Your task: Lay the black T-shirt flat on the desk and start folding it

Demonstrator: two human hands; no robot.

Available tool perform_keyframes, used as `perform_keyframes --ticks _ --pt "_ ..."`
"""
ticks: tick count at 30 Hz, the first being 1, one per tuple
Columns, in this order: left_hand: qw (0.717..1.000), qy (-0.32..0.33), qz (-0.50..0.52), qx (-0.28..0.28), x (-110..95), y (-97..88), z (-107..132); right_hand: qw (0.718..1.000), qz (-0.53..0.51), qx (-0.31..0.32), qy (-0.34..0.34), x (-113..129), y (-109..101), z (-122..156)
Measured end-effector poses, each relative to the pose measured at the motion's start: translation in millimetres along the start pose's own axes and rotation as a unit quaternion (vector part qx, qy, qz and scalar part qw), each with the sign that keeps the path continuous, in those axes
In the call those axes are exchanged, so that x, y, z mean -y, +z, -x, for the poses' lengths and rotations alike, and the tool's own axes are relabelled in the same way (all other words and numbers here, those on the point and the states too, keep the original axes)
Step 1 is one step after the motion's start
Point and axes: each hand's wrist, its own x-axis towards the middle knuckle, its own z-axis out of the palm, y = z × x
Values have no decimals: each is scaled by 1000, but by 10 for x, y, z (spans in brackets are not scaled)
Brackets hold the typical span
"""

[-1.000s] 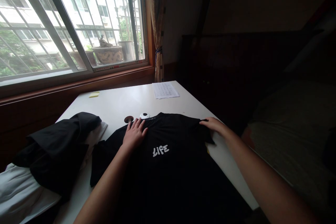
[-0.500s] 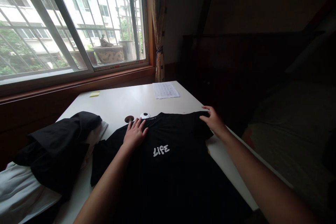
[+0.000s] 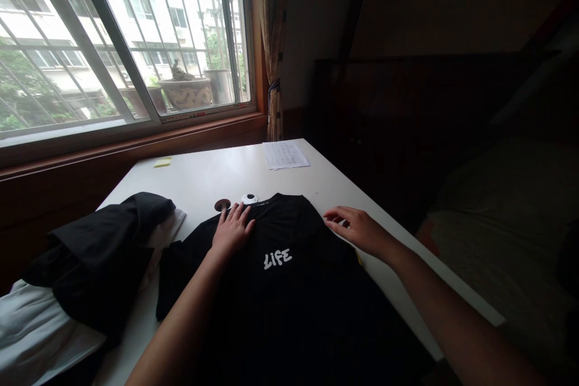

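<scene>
A black T-shirt [image 3: 275,307] with white lettering on its chest lies spread out on the white table, its collar toward the far side. My left hand [image 3: 232,230] rests flat on the shirt near the collar, fingers spread. The sleeve on the right is folded inward over the body of the shirt, while the left sleeve lies outstretched. Just off that folded right edge hovers my right hand [image 3: 355,229], its fingers loosely bent and apart, with nothing visible in them. A bit of yellow shows at the shirt's right edge.
Black and white clothes [image 3: 99,253] are heaped at the table's left. Printed papers [image 3: 286,155] and a yellow sticky note [image 3: 163,161] lie on the far part of the white table [image 3: 212,169]. A round hole [image 3: 222,204] and a white ring-shaped object [image 3: 249,199] are beyond the collar.
My right hand has folded the right sleeve inward, let go of it and drawn back slightly to the left and down. The left hand has stayed in place.
</scene>
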Motion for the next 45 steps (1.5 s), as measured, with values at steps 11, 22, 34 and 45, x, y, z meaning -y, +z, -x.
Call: perform_keyframes --ticks 11,22,34,45 --pt "997 19 71 -21 -137 -160 -146 998 45 11 48 -733 92 485" --pt "957 54 281 39 -1147 -50 -866 987 130 -93 -34 -858 367 493" --pt "919 -57 379 95 -1562 122 -1392 978 157 -138 -25 -897 407 557" --pt "923 -83 376 -4 -1661 264 -1373 977 150 -144 -38 -897 377 557"
